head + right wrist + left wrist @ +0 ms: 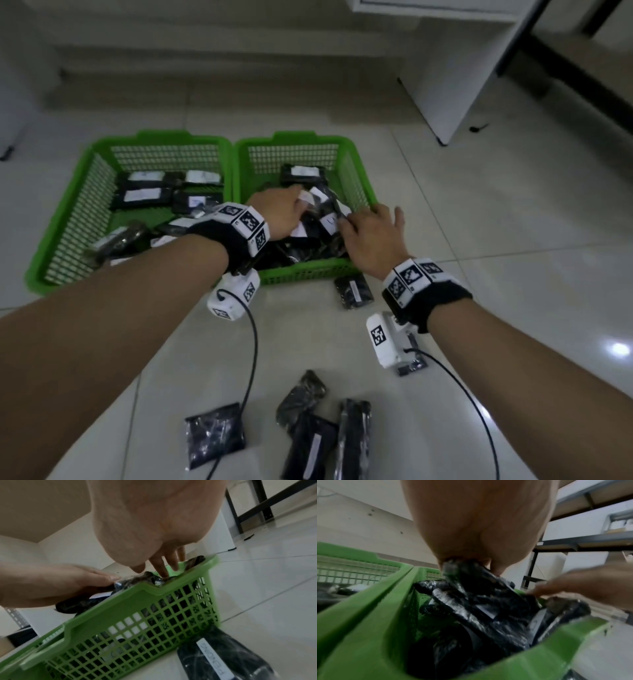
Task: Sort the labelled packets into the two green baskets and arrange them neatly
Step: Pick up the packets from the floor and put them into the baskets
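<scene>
Both hands reach into the right green basket [356, 164]. Left hand [277, 214] has its fingers curled round a black packet [471, 577] on top of the heap there. Right hand [371, 236] lies with fingers spread and fairly straight, fingertips [162, 570] touching packets near that basket's right rim. Left of it, touching, stands the other green basket [68, 219], holding labelled packets [144, 195] in rows. Just in front of the right basket one packet [354, 291] lies on the tiled floor [496, 240]; nearer the person lie several more [318, 438].

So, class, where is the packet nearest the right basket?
In the head view, the packet lies on the floor just outside the right basket's near wall.
</scene>
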A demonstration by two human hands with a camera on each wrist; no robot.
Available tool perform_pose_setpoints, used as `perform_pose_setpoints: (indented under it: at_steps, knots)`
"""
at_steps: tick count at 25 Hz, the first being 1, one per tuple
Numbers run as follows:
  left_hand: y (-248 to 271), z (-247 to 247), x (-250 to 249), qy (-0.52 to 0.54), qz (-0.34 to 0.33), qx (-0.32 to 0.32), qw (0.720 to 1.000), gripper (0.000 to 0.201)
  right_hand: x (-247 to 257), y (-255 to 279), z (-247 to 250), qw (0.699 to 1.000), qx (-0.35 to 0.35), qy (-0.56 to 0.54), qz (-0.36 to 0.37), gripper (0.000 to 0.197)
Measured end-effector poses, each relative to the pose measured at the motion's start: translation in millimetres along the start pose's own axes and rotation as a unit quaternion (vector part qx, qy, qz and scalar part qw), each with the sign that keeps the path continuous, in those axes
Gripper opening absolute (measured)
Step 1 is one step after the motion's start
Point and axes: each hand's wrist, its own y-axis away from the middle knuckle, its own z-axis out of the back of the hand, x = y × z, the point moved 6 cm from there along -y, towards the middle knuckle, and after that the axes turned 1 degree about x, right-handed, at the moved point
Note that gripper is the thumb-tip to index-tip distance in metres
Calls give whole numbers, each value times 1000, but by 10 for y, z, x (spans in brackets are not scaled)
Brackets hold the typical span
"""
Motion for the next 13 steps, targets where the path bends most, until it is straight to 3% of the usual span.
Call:
perform_pose_setpoints:
  at_steps: [3,5,8,9,11,13]
  knots:
    - [-10,-63,-28,-108,43,2,993,44,-169,247,180,989,-123,-81,10,37]
    - [40,8,-73,-127,33,-70,989,46,-260,548,233,977,-177,-119,5,27]
    - [396,172,-567,-94,-115,-241,959,36,-497,1045,73,979,-160,-125,-33,24]
    - [568,146,-810,-58,-189,-253,947,27,-599,1207,-9,980,-139,-127,-57,27]
    - [821,-104,-1237,-8,-311,-185,932,16,-801,1468,-166,983,-81,-122,-113,34]
    - [901,-523,-1453,-41,-312,-66,947,15,-941,1659,-298,983,5,-97,-156,45]
